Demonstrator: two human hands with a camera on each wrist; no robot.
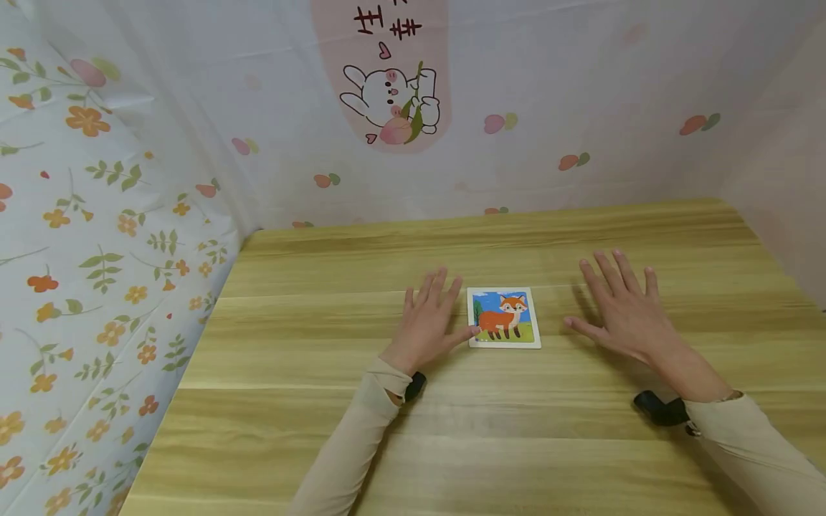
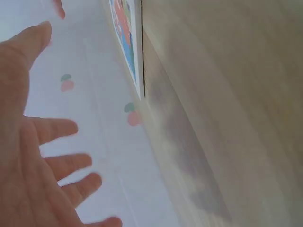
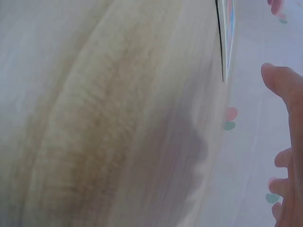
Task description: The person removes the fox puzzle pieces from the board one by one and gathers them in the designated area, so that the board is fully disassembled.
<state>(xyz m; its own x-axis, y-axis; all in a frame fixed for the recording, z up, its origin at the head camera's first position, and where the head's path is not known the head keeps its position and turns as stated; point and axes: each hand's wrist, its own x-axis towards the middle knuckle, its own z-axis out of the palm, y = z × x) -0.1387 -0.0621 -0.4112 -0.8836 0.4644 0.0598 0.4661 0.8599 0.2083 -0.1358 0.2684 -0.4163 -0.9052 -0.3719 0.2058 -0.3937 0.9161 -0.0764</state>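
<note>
On the wood-grained table (image 1: 310, 430), between my two hands, lies the fox picture (image 1: 507, 318) in its white border, flat and face up, borne by the tabletop alone, since neither hand has hold of it. My left hand (image 1: 422, 322) is just beside it, fingers spread and nearly straight, gripping nothing; from the head view its thumb overlaps the picture's left edge, but the left wrist view shows a gap, so I judge that the thumb hangs above it rather than pins it. My right hand (image 1: 632, 315) hovers farther off on the other side, fingers likewise fanned out and holding nothing. Both seem raised off the wood, as the shadows beneath them suggest. Spread this way, one to each side, they leave nearly all of the fox uncovered. Behind the table hangs a printed cloth (image 1: 548, 86).
</note>
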